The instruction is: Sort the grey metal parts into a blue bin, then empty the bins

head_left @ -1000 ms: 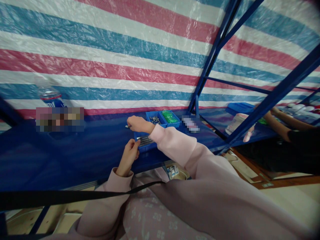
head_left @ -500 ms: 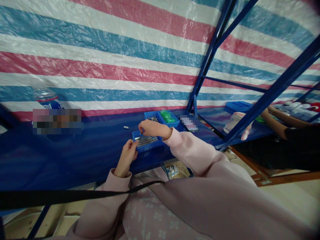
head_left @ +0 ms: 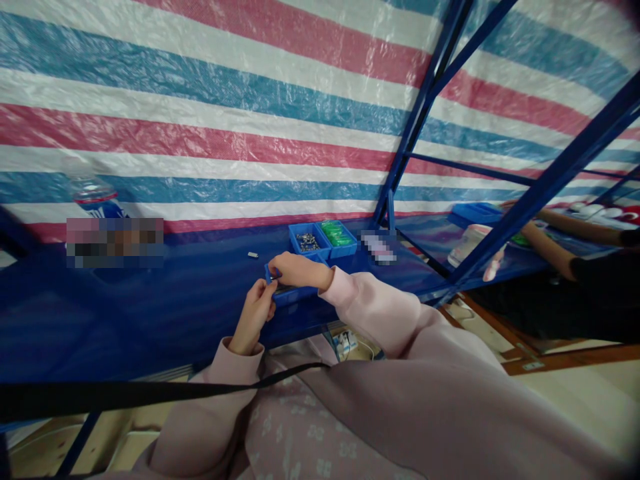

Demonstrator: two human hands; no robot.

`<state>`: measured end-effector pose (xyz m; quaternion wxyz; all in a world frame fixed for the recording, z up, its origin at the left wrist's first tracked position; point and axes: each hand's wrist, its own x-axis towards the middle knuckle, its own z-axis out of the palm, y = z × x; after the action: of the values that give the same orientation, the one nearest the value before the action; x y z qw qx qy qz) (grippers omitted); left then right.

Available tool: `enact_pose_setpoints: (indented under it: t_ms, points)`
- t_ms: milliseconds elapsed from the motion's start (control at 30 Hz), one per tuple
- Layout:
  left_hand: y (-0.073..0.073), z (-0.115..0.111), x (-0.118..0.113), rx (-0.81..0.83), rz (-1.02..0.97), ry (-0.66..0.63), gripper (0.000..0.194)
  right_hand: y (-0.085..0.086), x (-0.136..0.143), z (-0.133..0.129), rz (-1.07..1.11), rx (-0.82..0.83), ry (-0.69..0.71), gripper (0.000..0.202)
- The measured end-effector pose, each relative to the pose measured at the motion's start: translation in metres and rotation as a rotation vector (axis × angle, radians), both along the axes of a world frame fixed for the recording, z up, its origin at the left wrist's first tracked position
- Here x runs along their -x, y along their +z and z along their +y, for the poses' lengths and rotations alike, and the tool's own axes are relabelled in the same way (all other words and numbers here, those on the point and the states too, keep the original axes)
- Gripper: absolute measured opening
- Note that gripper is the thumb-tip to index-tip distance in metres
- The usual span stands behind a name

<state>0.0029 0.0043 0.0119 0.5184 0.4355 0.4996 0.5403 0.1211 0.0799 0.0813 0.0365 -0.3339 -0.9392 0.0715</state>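
Note:
My left hand (head_left: pixel 257 312) is closed at the near left corner of a blue bin (head_left: pixel 295 295), pinching a small metal piece (head_left: pixel 273 279). Over that bin lies my right hand (head_left: pixel 295 270), its fingertips pressed together close to my left thumb; what they hold is too small to make out. My right hand hides most of the bin's contents. Behind it stands a blue bin of small metal parts (head_left: pixel 307 241), beside a blue bin with green packets (head_left: pixel 336 235). A small silvery piece (head_left: pixel 253 255) lies on the blue table (head_left: pixel 200 293).
A bottle (head_left: pixel 100 200) stands at the back left near a blurred patch. Right of the bins lies another blurred item (head_left: pixel 379 247). Beyond the blue frame post (head_left: pixel 407 147) are a plastic jar (head_left: pixel 467 245), a blue tray (head_left: pixel 477 213) and another person's arms (head_left: pixel 547 248).
My right hand has come down and slightly left to my left fingertips, uncovering the bin of small metal parts and covering the near bin. My left hand has stayed in place.

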Motion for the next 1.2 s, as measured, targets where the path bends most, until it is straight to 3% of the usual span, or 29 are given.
enact_pose_setpoints:
  t_ms: [133, 300, 433, 533, 733, 867, 1200]
  points:
    - [0.000, 0.001, -0.001, -0.005, 0.005, -0.003, 0.034, 0.003, 0.001, 0.005, 0.031, -0.018, 0.018, 0.014]
    - [0.000, 0.000, -0.001, -0.001, -0.005, -0.009, 0.034, 0.028, 0.009, 0.013, 0.080, -0.066, -0.020, 0.020]
    - [0.000, -0.001, 0.000, -0.003, -0.003, -0.003, 0.035, 0.044, 0.033, 0.029, 0.067, -0.130, -0.030, 0.020]
    - [0.000, 0.000, 0.000, -0.004, 0.007, -0.003, 0.035, 0.039, 0.058, 0.046, -0.044, -0.116, -0.091, 0.021]
    - [-0.006, 0.004, 0.001, 0.006, -0.007, 0.004, 0.041, 0.009, 0.087, 0.061, -0.208, -0.001, -0.094, 0.014]
    - [-0.007, 0.004, 0.002, 0.003, -0.021, 0.004, 0.043, 0.001, 0.089, 0.058, -0.191, -0.040, -0.047, 0.021]
    - [-0.001, 0.001, 0.001, 0.017, -0.015, -0.002, 0.039, 0.003, 0.074, 0.058, -0.054, -0.118, 0.009, 0.022]
